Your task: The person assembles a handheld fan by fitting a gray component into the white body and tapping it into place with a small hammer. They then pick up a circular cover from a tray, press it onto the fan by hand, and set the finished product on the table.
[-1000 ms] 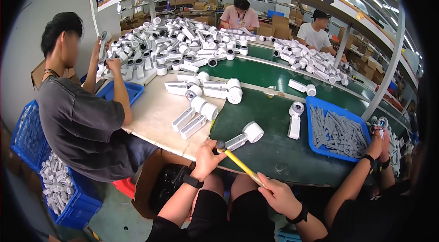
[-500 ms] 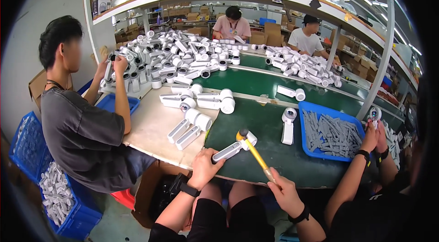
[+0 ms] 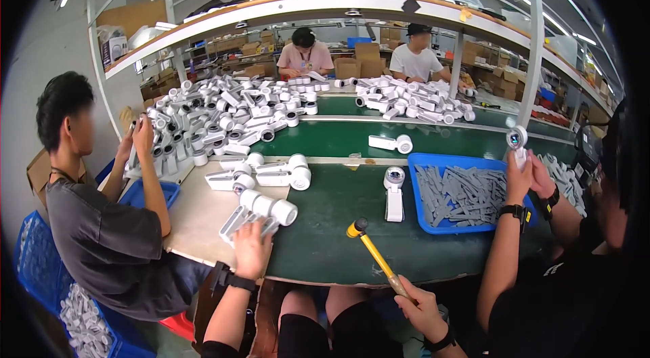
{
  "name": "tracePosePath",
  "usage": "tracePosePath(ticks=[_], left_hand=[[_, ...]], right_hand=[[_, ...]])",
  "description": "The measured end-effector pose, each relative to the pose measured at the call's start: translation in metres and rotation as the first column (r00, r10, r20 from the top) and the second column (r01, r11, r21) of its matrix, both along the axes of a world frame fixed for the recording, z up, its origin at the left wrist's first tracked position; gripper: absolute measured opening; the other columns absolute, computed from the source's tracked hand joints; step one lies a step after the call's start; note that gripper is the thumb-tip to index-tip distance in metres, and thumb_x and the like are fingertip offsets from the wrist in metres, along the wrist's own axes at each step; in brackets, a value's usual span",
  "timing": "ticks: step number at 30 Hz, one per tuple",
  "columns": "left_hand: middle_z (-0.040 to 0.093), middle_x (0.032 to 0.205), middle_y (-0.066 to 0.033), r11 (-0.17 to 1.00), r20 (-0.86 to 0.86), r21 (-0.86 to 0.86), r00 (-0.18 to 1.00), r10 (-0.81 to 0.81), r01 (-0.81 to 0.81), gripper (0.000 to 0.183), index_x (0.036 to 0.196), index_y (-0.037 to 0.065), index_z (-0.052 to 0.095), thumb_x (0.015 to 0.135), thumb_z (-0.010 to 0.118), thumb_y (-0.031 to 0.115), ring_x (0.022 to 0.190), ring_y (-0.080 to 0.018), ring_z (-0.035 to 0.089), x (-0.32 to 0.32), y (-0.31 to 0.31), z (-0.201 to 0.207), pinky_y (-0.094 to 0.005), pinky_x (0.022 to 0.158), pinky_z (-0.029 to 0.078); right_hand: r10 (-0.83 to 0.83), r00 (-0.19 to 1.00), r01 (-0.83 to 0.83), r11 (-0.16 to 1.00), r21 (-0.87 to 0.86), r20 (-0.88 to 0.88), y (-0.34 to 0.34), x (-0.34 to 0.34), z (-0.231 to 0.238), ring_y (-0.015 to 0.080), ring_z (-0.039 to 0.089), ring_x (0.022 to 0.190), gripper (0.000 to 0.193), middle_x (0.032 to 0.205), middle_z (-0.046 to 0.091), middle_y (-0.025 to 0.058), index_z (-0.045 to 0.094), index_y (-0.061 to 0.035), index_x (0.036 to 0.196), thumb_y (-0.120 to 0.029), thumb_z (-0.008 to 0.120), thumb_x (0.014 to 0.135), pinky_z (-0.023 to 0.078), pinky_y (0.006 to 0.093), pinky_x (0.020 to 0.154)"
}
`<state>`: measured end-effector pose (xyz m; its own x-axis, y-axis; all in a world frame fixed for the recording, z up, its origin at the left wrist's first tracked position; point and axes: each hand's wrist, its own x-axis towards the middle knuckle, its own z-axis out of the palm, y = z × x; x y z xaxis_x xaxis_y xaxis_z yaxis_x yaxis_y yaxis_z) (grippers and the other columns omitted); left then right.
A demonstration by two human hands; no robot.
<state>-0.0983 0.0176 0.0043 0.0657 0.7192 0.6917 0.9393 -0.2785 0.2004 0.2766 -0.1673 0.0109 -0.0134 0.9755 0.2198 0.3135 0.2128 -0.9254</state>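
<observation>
My left hand [image 3: 250,250] is over the white sheet at the table's front, its fingers stretched out and touching a white, round-headed handheld device [image 3: 283,212] that looks like a small fan. Fingers cover part of the device's handle. Beside it lies a similar device with a grey-striped handle [image 3: 232,221]. In my right hand [image 3: 421,304] is a hammer [image 3: 378,254] with a yellow shaft and dark striking face, gripped by its lower end. The hammer's head is over the green mat [image 3: 325,250], with no device beneath it. Another white device [image 3: 394,194] stands farther back on the mat.
A blue tray [image 3: 414,212] of grey strips lies to the right, close to a co-worker's hands [image 3: 528,179] holding a device. To the left sits another co-worker [image 3: 108,216]. A large pile of white devices [image 3: 230,104] covers the back left, under a shelf [image 3: 325,5].
My left hand has moved left from the device under the hammer to the group on the white sheet. No device lies under the hammer now. The whole view has shifted.
</observation>
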Motion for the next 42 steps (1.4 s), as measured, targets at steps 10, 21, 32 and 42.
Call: tracePosePath(ticks=[10,21,32,42], left_hand=[[0.054,0.121,-0.0142,0.901,-0.162,0.084,0.886,0.434,-0.426,0.047,0.125,0.008,0.055,0.08,0.068,0.014,0.112,-0.033,0.052,0.002,0.058,-0.004,-0.0448,0.093,0.04],[0.048,0.133,-0.0286,0.835,0.231,-0.209,0.855,-0.464,0.509,0.071,0.132,0.004,0.054,0.079,0.078,0.045,0.121,-0.0457,0.047,0.279,0.054,0.004,-0.0491,0.102,0.043],[0.062,0.116,-0.0284,0.782,0.36,-0.175,0.778,-0.515,0.598,0.053,0.127,-0.003,0.054,0.081,0.069,0.019,0.107,-0.043,0.061,0.275,0.067,-0.001,-0.045,0.094,0.05],[0.07,0.095,-0.0174,0.72,0.552,-0.284,0.722,-0.418,0.633,0.03,0.11,-0.001,0.067,0.089,0.071,0.02,0.081,-0.0253,0.068,0.133,-0.006,0.015,-0.0339,0.077,0.054]], right_hand=[[-0.131,0.977,0.126,0.991,-0.039,-0.166,-0.033,0.023,-0.015,0.0033,0.049,0.057,0.053,0.072,0.057,-0.0026,0.05,-0.0034,0.143,-0.004,0.065,0.092,0.041,0.0194,0.052],[-0.209,0.938,0.256,0.956,0.147,-0.276,-0.051,0.031,-0.032,0.0027,0.043,0.056,0.047,0.07,0.052,-0.0045,0.05,-0.0001,0.142,-0.007,0.062,0.097,0.035,0.0198,0.051],[-0.253,0.916,0.267,0.964,0.003,-0.311,-0.066,0.046,-0.042,0.0034,0.045,0.058,0.05,0.075,0.054,-0.0039,0.049,-0.0027,0.144,-0.007,0.062,0.096,0.037,0.0201,0.052],[-0.114,0.955,0.068,0.983,-0.173,-0.274,-0.045,0.023,-0.017,0.0034,0.051,0.057,0.055,0.074,0.059,-0.0016,0.049,-0.0045,0.143,-0.001,0.064,0.09,0.04,0.0183,0.052]])
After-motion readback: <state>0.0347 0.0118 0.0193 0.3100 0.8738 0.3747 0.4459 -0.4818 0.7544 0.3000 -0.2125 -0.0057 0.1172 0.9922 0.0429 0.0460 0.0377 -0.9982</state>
